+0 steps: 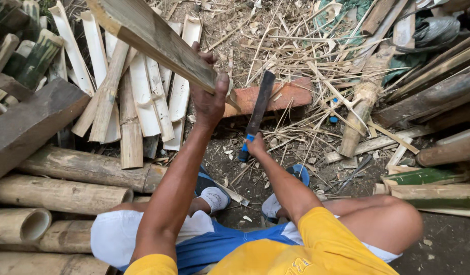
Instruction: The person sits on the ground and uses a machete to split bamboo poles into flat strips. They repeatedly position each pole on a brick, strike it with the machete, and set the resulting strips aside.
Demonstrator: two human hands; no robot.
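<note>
My left hand (pixel 208 97) grips a long split bamboo slat (pixel 148 38) that slants up toward the top left, its lower end near a reddish wooden block (pixel 291 94). My right hand (pixel 255 146) holds a dark-bladed knife (pixel 259 109) by its blue handle, the blade pointing up and resting over the block. Both arms reach forward from my lap, with yellow shirt and blue shorts below.
Split pale bamboo slats (pixel 143 97) lie piled at left behind the hand. Whole bamboo poles (pixel 62 193) are stacked at lower left, more poles (pixel 438 153) at right. Thin shavings and strips (pixel 306 56) litter the dirt ground. A dark plank (pixel 31 125) leans at left.
</note>
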